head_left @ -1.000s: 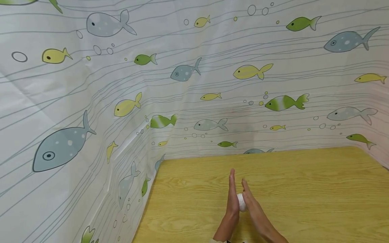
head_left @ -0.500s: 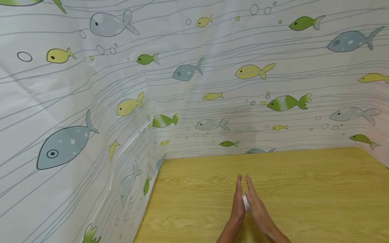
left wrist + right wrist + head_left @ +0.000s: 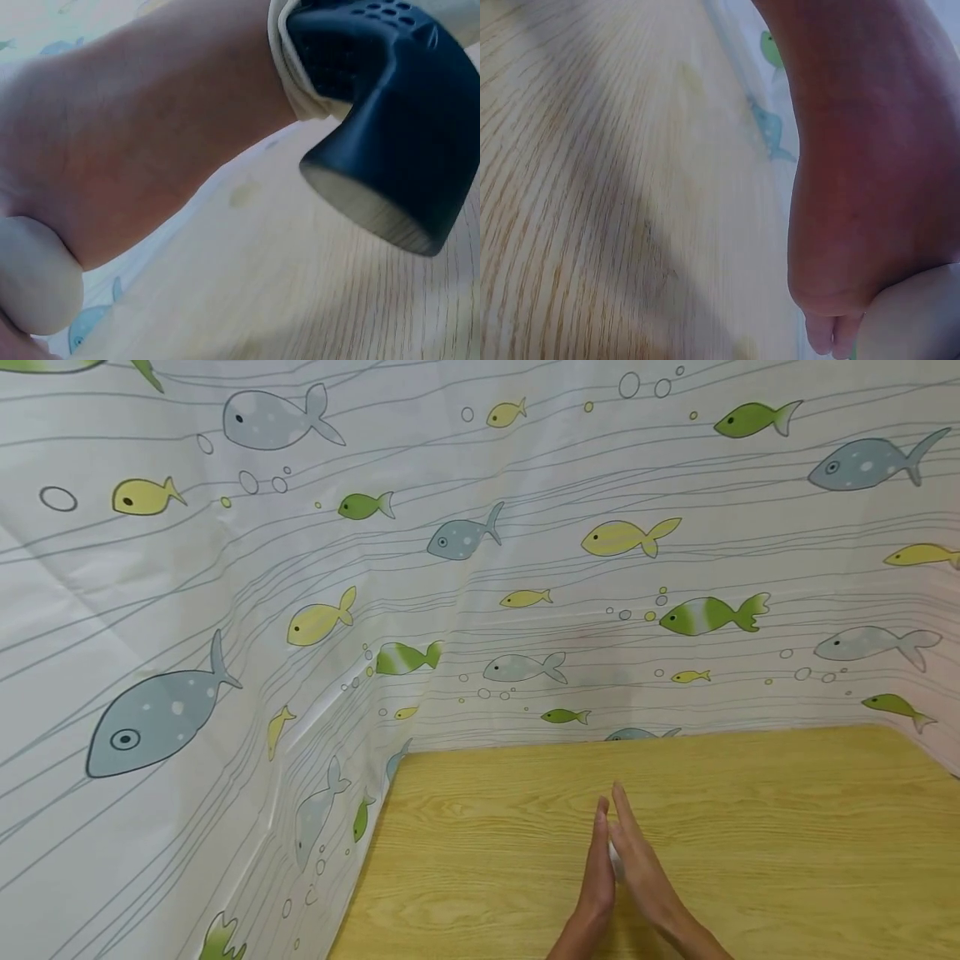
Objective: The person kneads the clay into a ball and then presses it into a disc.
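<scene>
A white ball (image 3: pixel 41 277) is pressed between straight-fingered left hand (image 3: pixel 600 872) and right hand (image 3: pixel 645 872); even pressure should be applied

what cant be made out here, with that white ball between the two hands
- Head view: most of the white ball is hidden between the left hand and the right hand.
- Head view: the near edge of the wood-grain tabletop is cut off by the picture's bottom edge.
- Left wrist view: the left edge crops the ball.
- Right wrist view: the right and bottom edges crop it.
</scene>
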`<state>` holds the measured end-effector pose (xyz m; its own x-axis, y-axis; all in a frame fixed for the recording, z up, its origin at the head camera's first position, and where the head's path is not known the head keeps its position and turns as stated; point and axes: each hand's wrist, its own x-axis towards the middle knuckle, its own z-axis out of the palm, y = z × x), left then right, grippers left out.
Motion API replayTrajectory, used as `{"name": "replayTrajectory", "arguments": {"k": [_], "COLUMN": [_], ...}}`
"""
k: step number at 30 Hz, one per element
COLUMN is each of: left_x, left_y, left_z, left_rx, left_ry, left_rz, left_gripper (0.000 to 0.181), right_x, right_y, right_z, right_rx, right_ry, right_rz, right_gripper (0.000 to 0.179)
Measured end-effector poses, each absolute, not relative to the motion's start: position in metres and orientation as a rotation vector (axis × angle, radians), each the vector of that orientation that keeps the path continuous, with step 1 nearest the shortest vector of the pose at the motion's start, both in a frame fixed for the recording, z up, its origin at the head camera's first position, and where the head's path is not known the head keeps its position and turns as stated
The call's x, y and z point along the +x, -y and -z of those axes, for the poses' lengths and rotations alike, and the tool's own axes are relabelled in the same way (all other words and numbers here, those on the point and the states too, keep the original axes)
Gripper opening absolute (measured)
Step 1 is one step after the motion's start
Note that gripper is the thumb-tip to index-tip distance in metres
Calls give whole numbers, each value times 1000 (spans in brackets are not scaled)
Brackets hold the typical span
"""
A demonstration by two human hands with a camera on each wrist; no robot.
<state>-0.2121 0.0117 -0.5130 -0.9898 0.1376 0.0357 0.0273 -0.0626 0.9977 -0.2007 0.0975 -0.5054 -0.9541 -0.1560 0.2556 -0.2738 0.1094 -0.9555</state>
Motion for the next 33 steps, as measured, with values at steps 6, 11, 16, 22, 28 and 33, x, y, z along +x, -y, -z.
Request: {"name": "replayTrajectory", "arguments": {"k": [6,11,16,22,28,33], "left_x": [-210,-208,-207,-205,-205,-205], "left_y": [-13,-15,-16,-17,-17,-17], "left_z": [513,511,508,506,504,499], "left_rx": [217,204,187,183,157,125], "left_ry": [-2052,-2043,-2030,-2025,-2011,-1969], "left_rz": [-2241,-2219,-2220,-2193,-2201,-2238], "left_gripper": [66,66,67,66,67,68], "right_x": [-204,-208,-213,-216,-218,-220], "right_y": [-99,-103,-105,-107,-108,-108], "right_z": [505,505,506,508,511,512], "right_rx": [417,414,393,369,338,315], "right_ry": [2280,2286,2298,2300,2325,2357], "right_rz": [-1956,-1955,-1946,-1946,-1940,-1908], "right_gripper": [60,61,61,60,60,61]}}
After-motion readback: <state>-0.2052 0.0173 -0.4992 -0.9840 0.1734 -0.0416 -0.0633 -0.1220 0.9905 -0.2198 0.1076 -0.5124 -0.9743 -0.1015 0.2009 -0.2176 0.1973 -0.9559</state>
